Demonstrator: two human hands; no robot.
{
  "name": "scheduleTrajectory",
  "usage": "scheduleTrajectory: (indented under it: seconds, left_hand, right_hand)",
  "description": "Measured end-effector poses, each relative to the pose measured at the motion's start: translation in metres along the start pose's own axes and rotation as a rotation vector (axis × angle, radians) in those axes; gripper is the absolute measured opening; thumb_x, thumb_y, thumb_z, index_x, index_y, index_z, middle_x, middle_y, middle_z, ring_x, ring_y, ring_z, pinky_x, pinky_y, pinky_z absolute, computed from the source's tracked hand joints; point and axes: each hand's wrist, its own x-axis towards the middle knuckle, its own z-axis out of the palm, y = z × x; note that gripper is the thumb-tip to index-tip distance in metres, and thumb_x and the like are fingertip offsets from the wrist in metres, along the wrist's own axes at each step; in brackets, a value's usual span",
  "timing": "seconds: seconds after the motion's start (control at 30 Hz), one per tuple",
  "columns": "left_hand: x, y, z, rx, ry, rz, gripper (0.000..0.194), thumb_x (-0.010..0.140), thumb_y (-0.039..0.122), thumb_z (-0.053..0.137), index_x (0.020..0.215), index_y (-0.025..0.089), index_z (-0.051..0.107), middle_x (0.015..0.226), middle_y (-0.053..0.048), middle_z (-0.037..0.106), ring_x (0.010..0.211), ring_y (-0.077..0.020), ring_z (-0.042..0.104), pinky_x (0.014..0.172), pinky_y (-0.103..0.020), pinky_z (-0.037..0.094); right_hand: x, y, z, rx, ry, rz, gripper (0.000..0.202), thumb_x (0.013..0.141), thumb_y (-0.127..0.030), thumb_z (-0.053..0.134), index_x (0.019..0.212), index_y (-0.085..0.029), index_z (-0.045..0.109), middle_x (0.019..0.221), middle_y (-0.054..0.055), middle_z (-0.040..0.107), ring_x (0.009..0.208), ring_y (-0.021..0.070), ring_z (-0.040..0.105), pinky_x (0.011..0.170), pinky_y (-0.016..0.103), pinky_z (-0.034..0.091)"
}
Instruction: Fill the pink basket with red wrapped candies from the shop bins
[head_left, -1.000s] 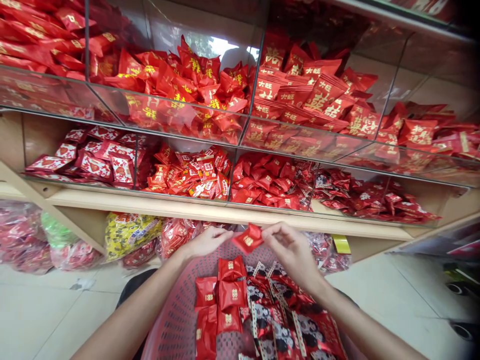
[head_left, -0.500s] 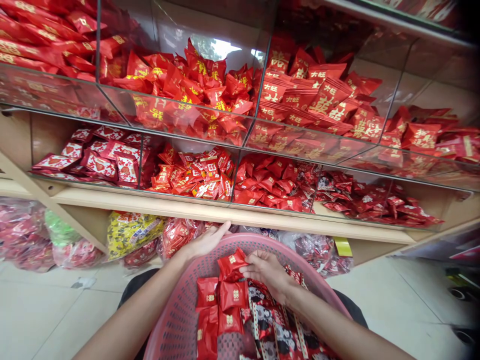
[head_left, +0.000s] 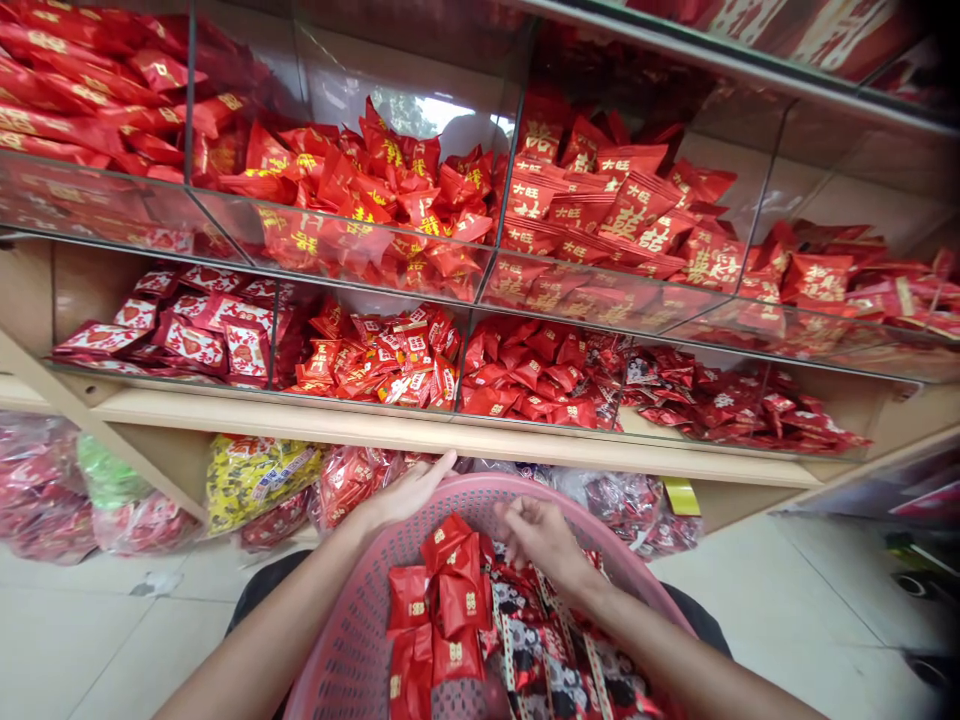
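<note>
A pink perforated plastic basket [head_left: 352,610] sits against my body, between my forearms. My left hand [head_left: 409,495] lies along its far left rim with the fingers stretched out, touching the outside edge. Over the inside of the basket is my right hand [head_left: 541,538], its fingers curled in and no packet visible in them. Just left of it, a red packet with gold lettering [head_left: 444,540] leans on other red packets [head_left: 463,604]. To the right lie red-and-black packets with cartoon figures [head_left: 566,680], partly under my right forearm.
Divided clear bins of red packets [head_left: 375,220] fill the shelves ahead. A pale wooden shelf edge [head_left: 360,430] runs just beyond the basket. Below it are a yellow bag [head_left: 259,480] and clear bags of packets [head_left: 135,518], on or near the tiled floor [head_left: 810,590].
My right hand has let go of the red packet and drawn slightly to the right, fingers curling. The packet now rests on the others. My left hand stays at the rim; the view has shifted slightly.
</note>
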Motion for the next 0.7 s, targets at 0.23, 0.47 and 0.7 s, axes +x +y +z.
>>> scheduleTrajectory:
  seconds: [0.23, 0.47, 0.7]
  left_hand:
    - [-0.002, 0.006, 0.000, 0.006, -0.029, -0.007, 0.066, 0.084, 0.062, 0.022, 0.096, 0.016, 0.069, 0.095, -0.004, 0.069, 0.094, -0.0213, 0.059, 0.090, -0.029, 0.037]
    - [-0.005, 0.009, -0.001, -0.029, -0.055, -0.008, 0.067, 0.084, 0.062, 0.021, 0.098, 0.015, 0.068, 0.092, -0.004, 0.070, 0.090, -0.0212, 0.060, 0.088, -0.029, 0.038]
    - [-0.004, 0.005, -0.001, -0.047, -0.052, -0.017, 0.066, 0.083, 0.062, 0.025, 0.100, 0.015, 0.067, 0.096, -0.005, 0.069, 0.094, -0.0235, 0.059, 0.091, -0.032, 0.036]
  right_hand:
    - [0.010, -0.071, -0.031, -0.382, 0.272, -0.635, 0.020, 0.082, -0.035, 0.050, 0.073, -0.018, 0.052, 0.058, -0.004, 0.049, 0.050, 0.0092, 0.042, 0.048, 0.021, 0.034]
    - [0.058, -0.105, -0.050, -0.654, 0.319, -0.742, 0.023, 0.078, -0.031, 0.053, 0.088, -0.014, 0.065, 0.080, 0.006, 0.063, 0.061, 0.0135, 0.052, 0.061, 0.026, 0.041]
    - [0.074, -0.105, -0.048, -0.547, 0.194, -0.548, 0.028, 0.075, -0.037, 0.054, 0.075, -0.013, 0.068, 0.072, 0.006, 0.067, 0.064, 0.0168, 0.057, 0.060, 0.026, 0.041]
